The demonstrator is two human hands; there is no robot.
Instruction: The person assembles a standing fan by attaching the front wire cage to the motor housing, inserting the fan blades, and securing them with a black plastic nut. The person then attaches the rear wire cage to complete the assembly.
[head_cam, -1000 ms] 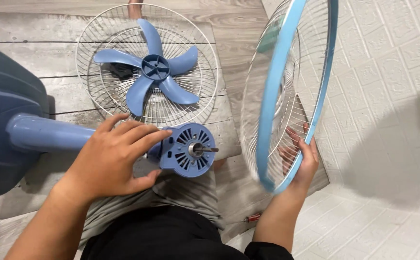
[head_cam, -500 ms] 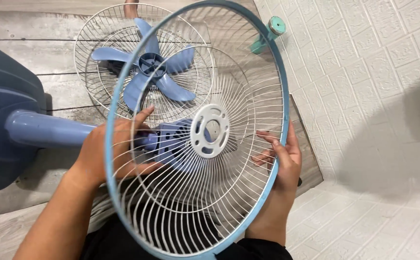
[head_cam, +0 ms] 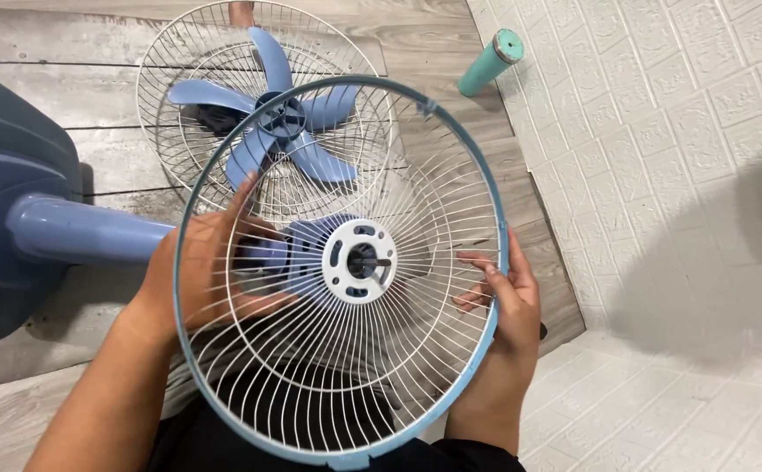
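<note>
My right hand (head_cam: 505,297) has the rear guard (head_cam: 339,271) by its blue rim on the right side, fingers curled round the wires, thumb on the outside. Firm grip, hand mostly closed.

Left hand (head_cam: 211,275) is behind the guard, seen through the wires, wrapped round the blue motor housing (head_cam: 298,253). Fingers spread over the top of it, loosely closed on it.

Guard is seated over the motor front: its white centre plate (head_cam: 359,260) sits round the shaft (head_cam: 379,261), which pokes through the middle hole toward me. Guard is tilted slightly, lower edge near my lap. Can't tell whether the plate is fully flush on the motor.

Motor neck (head_cam: 84,229) runs left into the big blue base (head_cam: 10,183), which lies on its side at the left edge of view.

On the wood floor (head_cam: 49,52) beyond, the second guard (head_cam: 180,79) lies flat with the blue blade (head_cam: 280,118) resting inside it. Partly hidden behind the top of the guard I'm holding.

Teal cylinder (head_cam: 489,63) lies upper right, where the floor meets the white embossed panel (head_cam: 678,175), well apart from both hands.
</note>
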